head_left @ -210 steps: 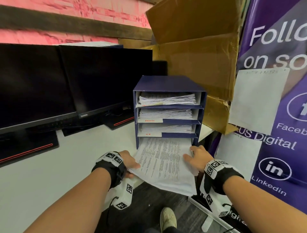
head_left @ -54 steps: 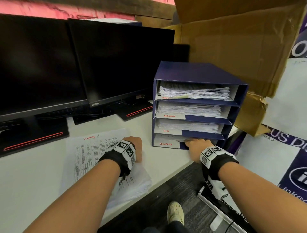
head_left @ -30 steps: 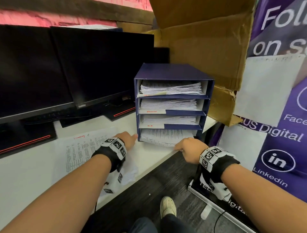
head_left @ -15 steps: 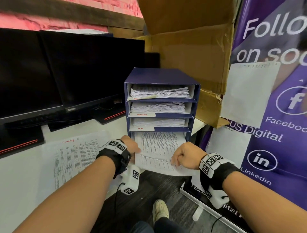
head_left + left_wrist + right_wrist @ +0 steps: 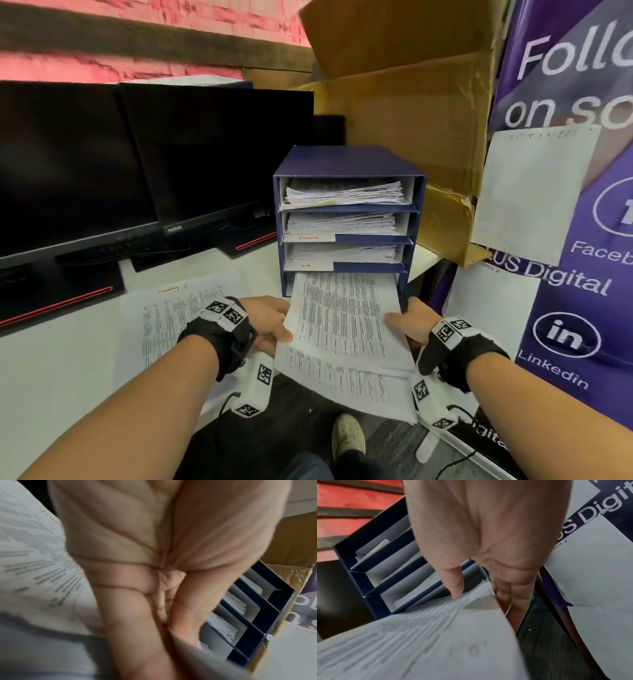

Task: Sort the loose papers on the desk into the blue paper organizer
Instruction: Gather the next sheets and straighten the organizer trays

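Looking down through the head camera, I see the dark blue four-shelf paper organizer (image 5: pixel 349 219) standing on the white desk (image 5: pixel 68 359), near its edge. Its top three shelves each hold a stack of white sheets; two of the shelf lips carry white labels with red writing I cannot read. A thick stack of printed white papers (image 5: pixel 346 329) sticks out of the bottom shelf, its near end hanging over the desk edge, lower sheets fanned out below the top ones. My left hand (image 5: pixel 265 320) grips the stack's left edge, thumb on top; my right hand (image 5: pixel 412 320) holds the right edge, thumb on the top sheet. A single printed sheet with a red heading (image 5: pixel 178 315) lies flat on the desk to the left, under my left wrist. Two black monitors (image 5: pixel 137 164) stand behind, and a brown cardboard box (image 5: pixel 411 113) leans behind the organizer.

From the left wrist, the picture is blurred: thumb and fingers (image 5: pixel 137 615) pinch the paper edge, organizer shelves (image 5: pixel 240 622) beyond.

From the right wrist, the thumb (image 5: pixel 455 582) presses on the top sheet (image 5: pixel 419 642) while the other fingers curl beneath it, just beside the bottom shelf.
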A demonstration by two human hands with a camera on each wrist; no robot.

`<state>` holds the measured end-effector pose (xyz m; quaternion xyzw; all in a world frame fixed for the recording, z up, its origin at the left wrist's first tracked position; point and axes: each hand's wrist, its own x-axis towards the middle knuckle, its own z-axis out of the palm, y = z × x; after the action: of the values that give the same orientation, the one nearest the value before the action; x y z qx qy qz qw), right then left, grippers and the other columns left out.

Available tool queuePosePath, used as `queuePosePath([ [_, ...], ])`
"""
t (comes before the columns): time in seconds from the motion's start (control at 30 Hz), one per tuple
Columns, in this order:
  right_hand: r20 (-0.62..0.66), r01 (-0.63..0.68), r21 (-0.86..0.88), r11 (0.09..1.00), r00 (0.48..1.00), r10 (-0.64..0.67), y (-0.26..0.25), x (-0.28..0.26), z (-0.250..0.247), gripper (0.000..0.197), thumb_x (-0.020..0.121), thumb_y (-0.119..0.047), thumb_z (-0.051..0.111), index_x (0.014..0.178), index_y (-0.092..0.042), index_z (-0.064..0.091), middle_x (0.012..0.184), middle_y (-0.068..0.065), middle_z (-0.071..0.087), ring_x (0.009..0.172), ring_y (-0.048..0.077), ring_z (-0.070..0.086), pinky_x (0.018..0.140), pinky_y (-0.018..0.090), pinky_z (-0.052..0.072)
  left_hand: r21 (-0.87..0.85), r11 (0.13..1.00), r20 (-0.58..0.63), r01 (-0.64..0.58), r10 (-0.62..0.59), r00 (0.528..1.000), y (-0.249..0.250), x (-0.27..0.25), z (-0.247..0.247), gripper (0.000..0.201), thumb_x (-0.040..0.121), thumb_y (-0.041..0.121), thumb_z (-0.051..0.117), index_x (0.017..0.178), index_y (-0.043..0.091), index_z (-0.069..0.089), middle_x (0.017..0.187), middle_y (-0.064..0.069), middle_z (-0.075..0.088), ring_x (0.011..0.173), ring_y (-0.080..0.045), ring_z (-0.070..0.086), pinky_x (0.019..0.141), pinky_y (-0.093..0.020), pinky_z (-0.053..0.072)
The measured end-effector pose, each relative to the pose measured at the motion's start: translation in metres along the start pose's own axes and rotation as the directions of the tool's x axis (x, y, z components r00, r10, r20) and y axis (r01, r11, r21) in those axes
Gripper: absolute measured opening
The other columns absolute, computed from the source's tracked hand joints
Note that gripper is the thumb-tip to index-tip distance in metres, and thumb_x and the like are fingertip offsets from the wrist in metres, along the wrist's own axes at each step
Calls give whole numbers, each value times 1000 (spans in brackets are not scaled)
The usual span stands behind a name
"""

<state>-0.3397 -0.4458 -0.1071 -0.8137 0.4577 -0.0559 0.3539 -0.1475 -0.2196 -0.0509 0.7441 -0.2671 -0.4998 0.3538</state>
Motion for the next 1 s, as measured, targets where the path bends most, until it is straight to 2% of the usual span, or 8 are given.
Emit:
queuePosePath([
  [0.1,44,-20,52,998,999,18,-6,-9,4,31,87,-31,66,101,-10,48,98,4,57,97,22,57,80,32,49,68,998,11,-6,5,1000,-1,-13,0,42,87,-19,46,118,5,59,111,-16,70,96,-32,70,68,-41,61],
  [0.23,115,14,51,999,993,-20,-7,-19,-2,40,83,-26,68,117,-7,59,111,9,66,99,23,64,92,37,53,109,994,-4,3,-2,1000,-7,-28,1,30,87,-16,50,109,1,60,104,-17,72,86,-30,73,59,-36,59],
  [0.43,394,219,9,976,896,-205,-1,-55,-9,41,81,-25,68,121,-26,60,120,-2,67,108,20,63,98,41,50,89,996,-95,-16,25,995,-13,-36,9,7,90,5,63,91,4,56,74,-14,72,66,-28,71,63,-38,61],
  [0.57,434,338,-116,934,863,-258,2,-77,-15,33,78,-25,68,108,-39,63,108,-12,69,101,12,66,90,37,53,238,971,-105,-4,29,994,-18,-36,11,37,81,22,74,114,9,61,102,-12,73,91,-28,71,85,-49,56],
  [0.7,361,376,-73,924,873,-327,-12,-89,-32,32,84,-11,66,109,-32,61,105,-13,68,93,0,65,86,27,54,470,883,-255,-10,146,956,-15,-28,-10,76,49,58,83,111,21,62,103,1,71,94,-18,69,89,-39,55],
  [0.77,287,407,-14,913,876,-386,-28,-91,-43,38,85,-5,64,119,-21,61,115,-4,67,106,11,62,98,35,48,354,931,-340,-89,217,915,-10,-23,-28,86,37,57,87,109,16,64,101,-5,72,94,-25,70,87,-44,56],
  [0.87,191,478,89,874,853,-486,-58,-84,-51,37,84,-3,62,114,-24,61,115,-4,67,109,13,62,102,40,45,19,962,-368,-271,259,893,11,-51,-45,56,62,31,88,111,12,66,105,-11,72,96,-29,70,91,-50,53],
  [1.0,50,509,359,783,827,-560,-106,-70,-36,39,74,-6,65,112,-16,65,117,7,69,109,25,65,100,51,46,-342,840,-519,-421,205,830,18,-75,-81,38,84,24,72,115,4,64,105,-14,72,96,-31,70,86,-47,55],
])
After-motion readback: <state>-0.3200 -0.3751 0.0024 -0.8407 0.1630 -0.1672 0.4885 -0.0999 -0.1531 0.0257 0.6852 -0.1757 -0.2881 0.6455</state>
